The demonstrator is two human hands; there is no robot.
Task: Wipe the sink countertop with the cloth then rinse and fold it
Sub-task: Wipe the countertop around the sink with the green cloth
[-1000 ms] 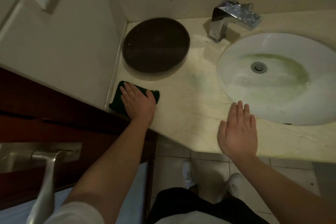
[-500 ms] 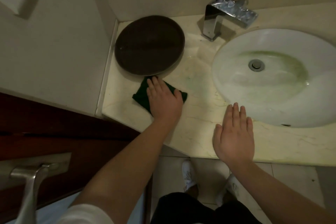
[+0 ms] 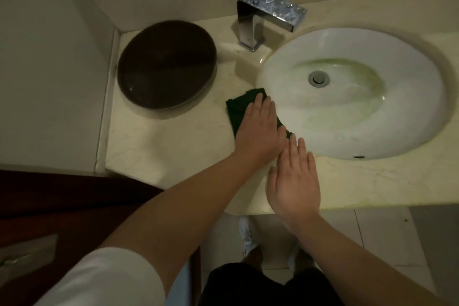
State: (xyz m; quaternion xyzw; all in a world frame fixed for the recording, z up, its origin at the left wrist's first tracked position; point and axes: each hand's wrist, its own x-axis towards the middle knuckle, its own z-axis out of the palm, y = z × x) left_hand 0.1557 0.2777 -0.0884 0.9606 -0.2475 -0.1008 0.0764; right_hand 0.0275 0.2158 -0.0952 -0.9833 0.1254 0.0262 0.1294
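Cloth (image 3: 239, 109) slid rightward to sink (image 3: 409, 131) edge under flat left hand (image 3: 258, 129), right hand (image 3: 294, 181) flat, empty

One dark green cloth (image 3: 239, 109), one oval white sink basin (image 3: 409, 97) with one drain (image 3: 319, 78), one chrome faucet (image 3: 269, 16), one round dark brown tray (image 3: 166, 64), one marble countertop (image 3: 159, 146), two bare hands, left hand (image 3: 260, 131) and right hand (image 3: 294, 181), two white shoes (image 3: 247, 235)

Your dark green cloth (image 3: 239, 109) lies flat and rumpled on the pale marble desk (image 3: 173, 141), at the white sink's (image 3: 409, 107) left rim, partly covered by your left hand (image 3: 258, 129).
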